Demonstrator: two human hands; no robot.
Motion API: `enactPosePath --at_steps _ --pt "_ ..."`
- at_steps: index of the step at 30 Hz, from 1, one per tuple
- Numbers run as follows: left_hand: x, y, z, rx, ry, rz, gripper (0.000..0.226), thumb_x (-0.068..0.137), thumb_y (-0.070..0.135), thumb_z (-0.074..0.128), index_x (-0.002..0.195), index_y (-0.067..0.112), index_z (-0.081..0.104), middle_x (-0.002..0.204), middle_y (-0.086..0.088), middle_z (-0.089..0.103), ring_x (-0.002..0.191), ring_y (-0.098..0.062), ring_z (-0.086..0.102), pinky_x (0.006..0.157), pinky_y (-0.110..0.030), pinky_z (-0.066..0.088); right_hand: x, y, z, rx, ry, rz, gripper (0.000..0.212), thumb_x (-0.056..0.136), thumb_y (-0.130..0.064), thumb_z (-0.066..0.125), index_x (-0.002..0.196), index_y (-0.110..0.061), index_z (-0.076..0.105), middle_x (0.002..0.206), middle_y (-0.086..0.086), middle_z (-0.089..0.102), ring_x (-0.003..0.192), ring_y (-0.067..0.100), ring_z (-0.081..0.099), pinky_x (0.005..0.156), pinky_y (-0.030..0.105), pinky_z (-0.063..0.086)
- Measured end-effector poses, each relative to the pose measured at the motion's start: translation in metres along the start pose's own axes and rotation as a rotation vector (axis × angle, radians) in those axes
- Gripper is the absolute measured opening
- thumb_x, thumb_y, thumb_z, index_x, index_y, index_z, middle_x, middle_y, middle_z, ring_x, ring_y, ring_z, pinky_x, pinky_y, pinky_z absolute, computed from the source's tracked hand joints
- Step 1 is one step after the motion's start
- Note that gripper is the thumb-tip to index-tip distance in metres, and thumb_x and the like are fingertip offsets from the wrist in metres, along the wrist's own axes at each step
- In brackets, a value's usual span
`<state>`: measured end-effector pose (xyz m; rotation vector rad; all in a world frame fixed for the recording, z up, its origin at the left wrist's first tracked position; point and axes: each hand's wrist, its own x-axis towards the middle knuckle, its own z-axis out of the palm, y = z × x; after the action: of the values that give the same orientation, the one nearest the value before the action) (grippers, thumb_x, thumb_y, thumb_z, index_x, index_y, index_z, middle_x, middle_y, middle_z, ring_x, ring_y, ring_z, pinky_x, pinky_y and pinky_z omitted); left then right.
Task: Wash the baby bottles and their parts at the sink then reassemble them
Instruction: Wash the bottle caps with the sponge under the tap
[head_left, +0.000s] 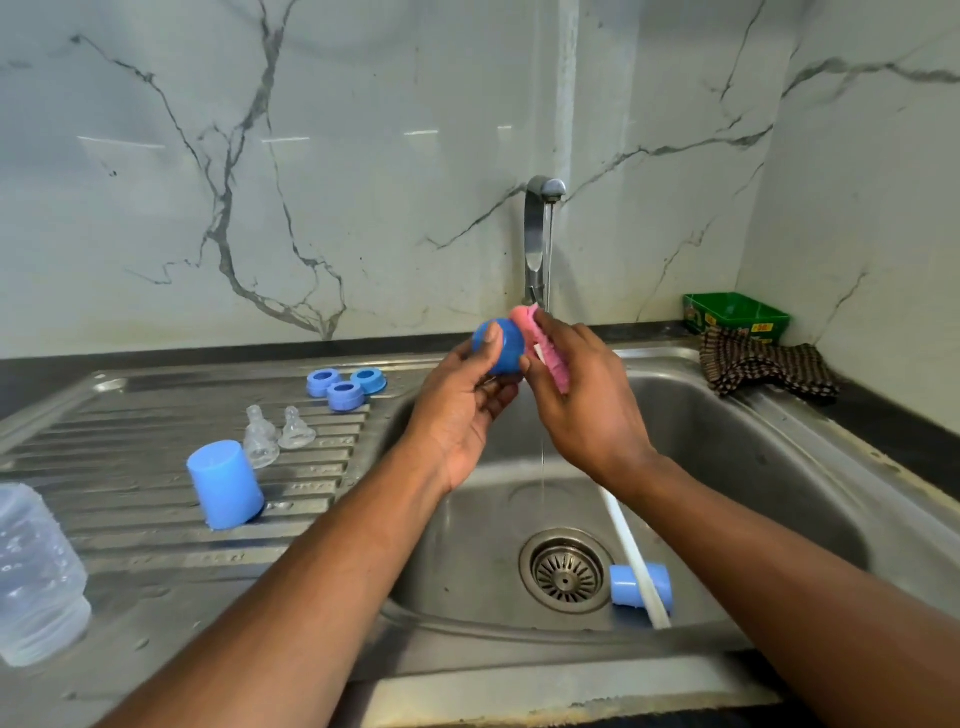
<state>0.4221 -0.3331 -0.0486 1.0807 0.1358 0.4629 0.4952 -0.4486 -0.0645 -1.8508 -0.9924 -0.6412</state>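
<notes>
Left hand: the left hand (457, 410) holds a blue bottle cap (498, 345) up over the sink basin (727, 467), thumb and fingers curled round it, right by the back edge of the basin.
Right hand: the right hand (582, 395) grips a pink sponge brush (545, 348), fingers wrapped over it, and the pink head is pressed against the side of the cap. So both hands are close together, each clamped on its own thing.
Brush handle: a white handle (636, 561) runs down from under the right wrist into the basin. Pretty sure it's the brush's, but the join is hidden by the hand.
Tap: the tap (537, 234) is running, a thin stream drops past the hands to the basin floor near the drain (566, 571).
In the basin: one more blue cap (639, 584) on its side, just right of the drain, touching the white handle.
Drainboard: left of the basin, three blue screw rings (345, 387) bunched at the back edge, two clear teats (278, 436) standing just in front of them, then a blue cap (226, 486) mouth down nearer the front.
Far left edge: a clear bottle (36, 577), partly cut off by the frame.
Back right corner: a green box (735, 314) against the wall and a checked cloth (763, 369) draped beside it on the sink rim.
</notes>
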Motion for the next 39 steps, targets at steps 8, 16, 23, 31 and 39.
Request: enactPosePath --at_steps 8,16,23,31,39 --pt "-0.005 0.011 -0.016 0.188 -0.082 -0.088 0.052 0.072 0.03 0.074 0.121 0.018 0.06 0.111 -0.01 0.072 0.101 -0.024 0.071 0.081 -0.035 0.06 0.002 -0.001 -0.01 0.023 -0.028 -0.054 0.044 0.101 -0.028 0.057 0.144 -0.023 0.05 0.117 -0.004 0.058 0.103 0.01 0.058 0.083 0.025 0.049" --pt "0.003 0.007 -0.017 0.246 0.077 -0.065 0.039 0.071 0.055 0.07 0.092 0.022 0.071 0.083 0.007 0.069 0.073 -0.011 0.05 0.065 -0.027 0.036 -0.004 -0.014 0.001 0.052 0.027 -0.117 0.039 0.103 -0.028 0.052 0.142 -0.024 0.051 0.115 0.0 0.057 0.099 0.013 0.058 0.076 0.04 0.055" --pt "0.005 0.002 -0.014 0.06 0.014 -0.07 0.043 0.095 0.051 0.054 0.12 0.017 0.063 0.085 -0.005 0.065 0.076 -0.016 0.057 0.067 -0.028 0.045 -0.007 -0.018 0.001 0.039 -0.029 -0.104 0.038 0.105 -0.031 0.048 0.142 -0.024 0.047 0.125 -0.001 0.055 0.106 0.014 0.059 0.08 0.043 0.055" --pt "0.005 -0.002 -0.015 0.005 0.008 -0.103 0.039 0.094 0.046 0.056 0.117 0.015 0.062 0.09 -0.008 0.065 0.077 -0.016 0.06 0.065 -0.026 0.05 -0.002 -0.013 -0.001 0.01 -0.053 -0.014 0.036 0.104 -0.031 0.047 0.14 -0.028 0.047 0.125 -0.001 0.053 0.107 0.015 0.058 0.084 0.044 0.055" --pt "-0.001 0.003 -0.007 -0.165 -0.044 -0.049 0.023 0.098 0.025 0.056 0.112 0.008 0.064 0.099 -0.011 0.067 0.093 -0.02 0.065 0.09 -0.033 0.055 -0.002 -0.013 -0.002 -0.052 0.014 -0.02 0.039 0.102 -0.027 0.051 0.141 -0.027 0.049 0.124 -0.002 0.056 0.105 0.016 0.06 0.079 0.042 0.056"
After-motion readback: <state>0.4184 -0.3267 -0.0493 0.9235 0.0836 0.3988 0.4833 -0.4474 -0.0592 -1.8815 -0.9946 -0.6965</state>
